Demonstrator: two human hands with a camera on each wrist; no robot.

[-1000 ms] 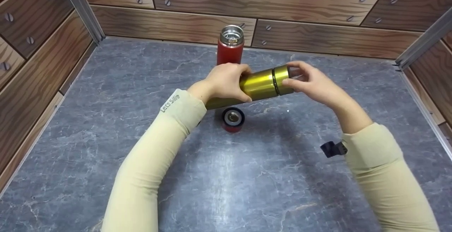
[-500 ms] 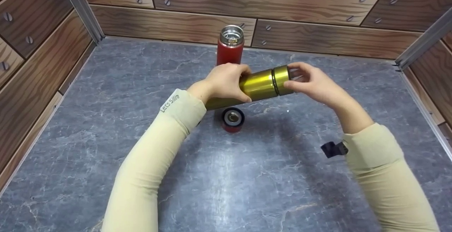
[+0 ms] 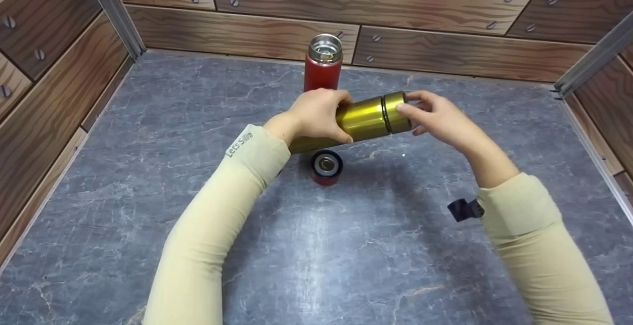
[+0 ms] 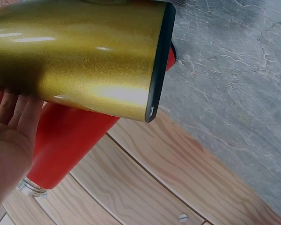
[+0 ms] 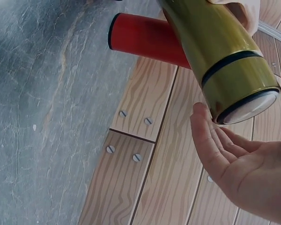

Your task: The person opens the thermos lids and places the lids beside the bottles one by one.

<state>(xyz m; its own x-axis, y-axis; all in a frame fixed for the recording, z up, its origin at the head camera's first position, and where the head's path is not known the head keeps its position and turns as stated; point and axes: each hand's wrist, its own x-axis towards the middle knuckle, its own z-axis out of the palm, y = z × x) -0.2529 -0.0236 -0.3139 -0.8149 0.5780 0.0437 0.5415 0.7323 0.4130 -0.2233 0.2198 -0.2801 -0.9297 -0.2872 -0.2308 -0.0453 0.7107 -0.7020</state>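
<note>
A shiny gold thermos (image 3: 363, 121) is held nearly level above the table, its capped end to the right. My left hand (image 3: 315, 115) grips it round the middle. At the right end, my right hand (image 3: 440, 119) pinches the thermos's gold cap (image 3: 394, 117), thumb near the front and fingertips at the far side. A black ring separates cap and body, and the right wrist view shows a pale disc on the cap's top (image 5: 250, 107). Behind the left hand stands a red thermos (image 3: 322, 73) with its steel mouth uncovered; its lower part is hidden.
A red cap (image 3: 326, 166) lies inside-up on the grey marbled table (image 3: 316, 246), in front of the gold thermos. Wood-patterned walls (image 3: 474, 53) enclose the back and sides, with metal posts (image 3: 118, 13) at the corners.
The right thumb has moved up along the cap and its fingers have shifted round it. The left hand and gold thermos stay in place.
</note>
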